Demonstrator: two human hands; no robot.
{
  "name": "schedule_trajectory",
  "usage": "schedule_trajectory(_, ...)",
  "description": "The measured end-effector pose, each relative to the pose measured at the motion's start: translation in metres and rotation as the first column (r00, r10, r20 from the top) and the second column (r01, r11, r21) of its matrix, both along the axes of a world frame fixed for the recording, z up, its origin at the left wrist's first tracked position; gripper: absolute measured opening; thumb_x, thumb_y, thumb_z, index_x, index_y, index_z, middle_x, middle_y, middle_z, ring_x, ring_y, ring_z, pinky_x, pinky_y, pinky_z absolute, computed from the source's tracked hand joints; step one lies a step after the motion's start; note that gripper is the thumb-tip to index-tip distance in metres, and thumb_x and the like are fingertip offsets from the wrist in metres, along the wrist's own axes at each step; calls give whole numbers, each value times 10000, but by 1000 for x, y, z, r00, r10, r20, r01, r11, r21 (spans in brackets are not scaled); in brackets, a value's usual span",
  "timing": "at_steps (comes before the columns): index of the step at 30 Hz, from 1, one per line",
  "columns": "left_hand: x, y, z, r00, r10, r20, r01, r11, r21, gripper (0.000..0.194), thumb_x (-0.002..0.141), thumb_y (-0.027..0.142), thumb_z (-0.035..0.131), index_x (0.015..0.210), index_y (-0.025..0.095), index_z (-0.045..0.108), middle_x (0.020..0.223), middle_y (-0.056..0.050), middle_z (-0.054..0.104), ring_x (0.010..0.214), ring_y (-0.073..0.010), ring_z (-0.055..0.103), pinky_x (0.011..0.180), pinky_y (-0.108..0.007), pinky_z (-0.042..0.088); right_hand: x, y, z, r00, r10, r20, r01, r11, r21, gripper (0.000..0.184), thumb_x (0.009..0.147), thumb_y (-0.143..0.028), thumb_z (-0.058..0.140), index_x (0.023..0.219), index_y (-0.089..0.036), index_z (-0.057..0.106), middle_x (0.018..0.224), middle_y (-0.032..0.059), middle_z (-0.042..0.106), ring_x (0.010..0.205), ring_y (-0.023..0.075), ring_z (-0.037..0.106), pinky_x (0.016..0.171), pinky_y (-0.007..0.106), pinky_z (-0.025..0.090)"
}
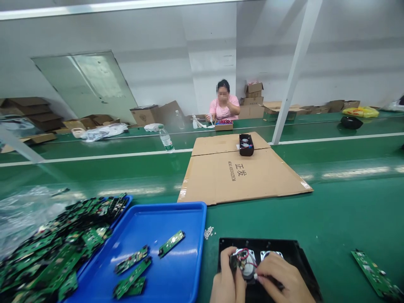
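Observation:
A black plastic speaker housing [292, 248] lies open-side up on the green bench in front of me, with two round speakers in silver frames inside. My left hand [226, 277] is closed over its left part, gripping a small circuit board [234, 261] between thumb and fingers. Red and black wires [243, 253] loop across the left speaker [248, 266] beside that board. With thumb and fingertips, my right hand [280, 275] pinches a small white connector [255, 276] near the speaker's lower edge. The right speaker [270, 254] is mostly covered by this hand.
A blue tray [176, 277] with several circuit boards stands left, beside a heap of boards [63, 248]. White bits [208, 232] lie by its rim. A board [375, 271] lies right. Ahead are flattened cardboard [214, 176], another black housing [246, 145], a bottle [166, 139] and a seated person [224, 107].

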State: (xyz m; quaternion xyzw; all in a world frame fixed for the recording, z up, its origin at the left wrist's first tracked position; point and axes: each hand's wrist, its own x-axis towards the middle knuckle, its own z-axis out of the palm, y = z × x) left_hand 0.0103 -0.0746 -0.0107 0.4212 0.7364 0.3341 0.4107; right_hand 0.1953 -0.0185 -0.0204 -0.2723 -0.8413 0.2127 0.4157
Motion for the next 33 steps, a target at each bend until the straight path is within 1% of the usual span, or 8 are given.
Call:
schedule_trajectory(4,-3,1,0,999,-31,-28,30,999,-14,698,847,669,402,1383,253,565,870,-55,894,820,-324,874,767,-341,632,-6,0,-11,992,-70,104,54,988,143,211,1021,-65,560,992,-248,661,842,-14,748,698,162,701,616,261,583)
schedule_trajectory(10,-2,-3,10,987,-115,-108,112,993,-40,490,935,440,406,1338,249,608,951,-77,910,921,-306,888,826,-311,608,-12,-5,-16,964,-199,177,123,922,366,236,1006,-18,531,955,-199,673,793,-2,684,661,166,604,590,307,479)
schedule_trajectory(13,2,-3,15,973,-151,-175,144,988,-54,494,987,397,355,1366,233,626,972,-99,909,939,-334,885,807,-339,598,-15,-8,-12,958,-220,183,123,895,429,232,1001,-4,539,940,-173,686,759,2,644,644,163,564,587,313,426)
schedule_trajectory(16,9,2,22,935,-215,-280,182,973,-141,546,995,298,320,1415,200,655,996,-143,901,971,-376,875,809,-379,592,-18,-12,-8,947,-261,186,160,888,432,260,1027,-14,524,904,-164,697,750,15,628,657,167,550,617,327,400)
schedule_trajectory(20,20,9,35,918,-266,-295,188,945,-266,630,981,212,283,1470,227,679,1133,-181,890,1117,-435,840,959,-490,591,-21,-13,-8,943,-262,205,154,890,429,336,1054,-43,487,810,-187,667,729,22,609,663,182,540,633,345,390)
schedule_trajectory(25,22,13,46,911,-310,-271,236,933,-272,645,994,188,279,1514,209,660,1220,-203,873,1178,-419,824,1024,-499,575,-22,-8,-21,938,-301,172,184,853,489,308,1020,-27,525,793,-202,637,715,15,602,646,173,541,624,333,391)
schedule_trajectory(29,17,13,42,920,-301,-251,237,937,-257,617,977,176,308,1486,229,653,1161,-176,888,1149,-401,837,963,-448,578,-23,-7,-27,946,-293,139,176,824,538,290,1039,-54,533,812,-195,644,697,12,593,614,169,533,587,328,387)
schedule_trajectory(33,7,10,24,942,-287,-175,263,953,-150,549,1014,262,319,1465,230,630,1063,-164,893,1039,-376,865,866,-393,585,-19,-7,-22,956,-246,162,158,892,423,254,1033,-39,517,910,-198,671,744,8,658,639,173,592,587,320,462)
